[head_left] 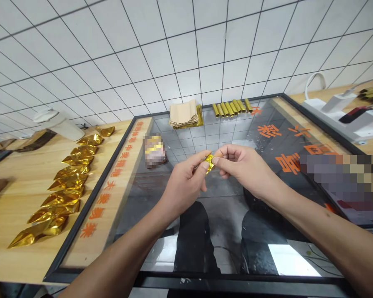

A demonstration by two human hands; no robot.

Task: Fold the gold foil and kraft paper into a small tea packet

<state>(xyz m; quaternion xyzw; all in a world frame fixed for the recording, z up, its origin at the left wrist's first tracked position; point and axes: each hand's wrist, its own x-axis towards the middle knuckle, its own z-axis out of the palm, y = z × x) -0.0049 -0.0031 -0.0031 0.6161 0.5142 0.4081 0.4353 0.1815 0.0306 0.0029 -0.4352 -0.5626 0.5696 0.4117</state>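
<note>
Over the middle of the glass tabletop (170, 190), a small piece of gold foil paper (209, 162) is pinched between my two hands. My left hand (186, 178) grips it with thumb and fingers from the left. From the right, my right hand (239, 165) has its thumb pressed on the same piece, its fingers curled behind. Most of the foil is hidden by the fingers, so its full shape cannot be made out. Behind the hands lie a stack of brown paper sheets (182, 114) with gold showing at its edge, and a row of rolled gold paper tubes (231, 108).
Left of the black frame, several folded gold foil pieces (70, 181) form a line on the wooden surface (15, 186). A white lidded cup (62, 126) stands behind them. A blurred-out packet (154, 151) lies on the glass. A white power strip (338, 122) sits at right.
</note>
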